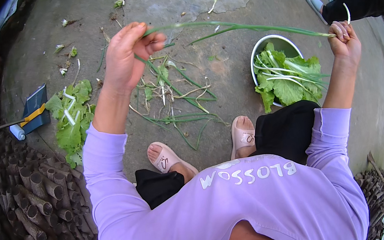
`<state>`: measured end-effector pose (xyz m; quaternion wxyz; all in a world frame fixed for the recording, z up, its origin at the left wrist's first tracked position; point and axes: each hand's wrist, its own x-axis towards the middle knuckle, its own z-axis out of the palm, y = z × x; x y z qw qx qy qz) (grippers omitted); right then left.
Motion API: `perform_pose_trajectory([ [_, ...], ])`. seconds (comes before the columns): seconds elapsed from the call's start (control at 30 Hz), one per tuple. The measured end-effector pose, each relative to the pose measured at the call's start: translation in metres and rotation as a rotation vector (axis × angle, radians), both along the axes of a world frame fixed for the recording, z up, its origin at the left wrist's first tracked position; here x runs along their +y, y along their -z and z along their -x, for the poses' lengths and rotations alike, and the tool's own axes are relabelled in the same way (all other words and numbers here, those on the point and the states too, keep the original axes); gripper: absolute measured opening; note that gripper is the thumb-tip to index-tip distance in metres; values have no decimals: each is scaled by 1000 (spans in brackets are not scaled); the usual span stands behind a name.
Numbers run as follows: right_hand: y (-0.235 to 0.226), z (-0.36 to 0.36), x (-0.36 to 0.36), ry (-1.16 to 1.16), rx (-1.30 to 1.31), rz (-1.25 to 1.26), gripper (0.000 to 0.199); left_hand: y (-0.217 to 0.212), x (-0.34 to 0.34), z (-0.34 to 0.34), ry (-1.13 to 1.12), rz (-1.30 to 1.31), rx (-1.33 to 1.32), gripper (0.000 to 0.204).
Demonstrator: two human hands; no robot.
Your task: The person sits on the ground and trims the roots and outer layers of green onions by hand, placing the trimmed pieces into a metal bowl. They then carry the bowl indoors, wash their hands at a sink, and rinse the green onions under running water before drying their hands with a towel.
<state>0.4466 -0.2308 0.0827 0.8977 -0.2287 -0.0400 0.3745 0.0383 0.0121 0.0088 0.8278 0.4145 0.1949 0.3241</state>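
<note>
L hand (130, 54) pinches 1 long thin green scallion (262, 26) by leaves; R hand (345, 45) clenched on its white end, nr round white-rimmed bowl (286, 44) w/ leafy greens (291, 89).

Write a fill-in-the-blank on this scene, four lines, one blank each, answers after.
1. A green onion stretches from the left grip to the ____ grip.
2. In colour, the rim of the bowl holding leafy greens is ____.
3. For the person, the dustpan lies to the ____ of that bowl.
4. In colour, the person's own trousers are ____.

Missing words: right; white; left; black.
</note>
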Motion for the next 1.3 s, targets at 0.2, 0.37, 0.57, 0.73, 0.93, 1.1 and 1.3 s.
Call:
perform_pose_trajectory([
  [0.2, 5, 9, 10, -18, -12, 12, 21, -10, 20, -18, 63, 77, -314, 14],
  [0.37, 4, 15, 13, -49, -35, -13, 20, 0, 22, -20, -42, -725, -74, 12],
  [0.57, -10, 42, 24, -66, -27, -22, 21, 2, -18, -18, -53, -1615, 519, 19],
  [0.73, -10, 50, 25, -110, -37, -44, 22, 22, -23, -25, -310, -1515, 408, 8],
  [0.93, -25, 72, 31, -27, -281, -41, 22, 42, -16, -42, -89, -91, 304, 10],
  [1.1, -87, 66, -9, 518, -962, 211, 22, 121, 43, -5, -106, -360, 722, 24],
  [1.3, -98, 55, -50, 978, -1841, 983, 16, 176, 53, 79, -66, -1149, 1418, 45],
])
